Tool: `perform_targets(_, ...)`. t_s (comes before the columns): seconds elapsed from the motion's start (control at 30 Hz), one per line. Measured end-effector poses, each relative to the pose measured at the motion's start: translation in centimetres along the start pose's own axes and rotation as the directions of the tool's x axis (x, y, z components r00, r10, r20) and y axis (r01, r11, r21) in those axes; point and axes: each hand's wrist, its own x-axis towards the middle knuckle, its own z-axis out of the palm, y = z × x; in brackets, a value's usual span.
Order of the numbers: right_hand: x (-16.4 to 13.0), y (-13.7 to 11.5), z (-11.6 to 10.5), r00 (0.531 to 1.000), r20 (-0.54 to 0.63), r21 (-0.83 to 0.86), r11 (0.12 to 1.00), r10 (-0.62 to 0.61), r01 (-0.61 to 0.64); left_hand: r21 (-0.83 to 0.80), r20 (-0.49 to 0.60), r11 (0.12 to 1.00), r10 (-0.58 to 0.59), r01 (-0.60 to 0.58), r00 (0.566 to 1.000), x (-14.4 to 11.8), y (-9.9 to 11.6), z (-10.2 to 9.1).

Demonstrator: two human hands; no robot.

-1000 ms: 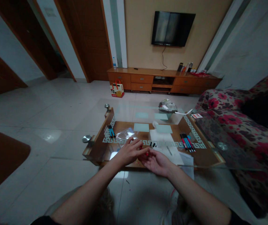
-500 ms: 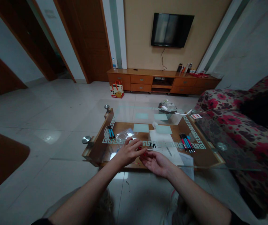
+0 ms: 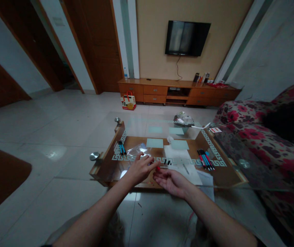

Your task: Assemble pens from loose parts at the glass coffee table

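Red piece point(image 3: 158, 168) sits over the near edge of the glass tabletop point(image 3: 155, 143), at the fingertips of the left hand point(image 3: 144, 168); that hand is palm down with fingers bent, and whether it grips the piece I cannot tell. Palm up and open, the right hand point(image 3: 171, 181) waits just beneath, over the same edge. Frosted squares and a key-pattern border mark the tabletop, with brown wood showing below the glass. Blue pens point(image 3: 122, 148) lie at its left side, blue and red pens point(image 3: 205, 160) at its right; white paper point(image 3: 192, 174), black pieces point(image 3: 167, 162) and a clear bag point(image 3: 137, 150) lie towards its middle. Beyond the tabletop, a long wooden cabinet point(image 3: 154, 90) stands under a wall-mounted TV point(image 3: 187, 38), with a paper bag point(image 3: 128, 102) on the tiled floor point(image 3: 67, 120) before it. Right of the tabletop is a flowered sofa point(image 3: 253, 120); far to its left, a brown door point(image 3: 97, 44).
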Motion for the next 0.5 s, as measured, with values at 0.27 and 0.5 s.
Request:
perform_targets(0.27,-1.7,-6.8,-2.1,0.911,-0.034,-0.340,0.862,-0.412,0.377,-0.473,-0.036,0.821,-0.380,0.319,0.924,1.6,-0.3,2.7)
perform_targets(0.5,-0.7,-10.4,-7.2,0.852,-0.053,-0.608,0.693,-0.521,0.386,-0.743,0.249,0.446,-0.507,0.498,0.825,1.5,-0.7,5.3)
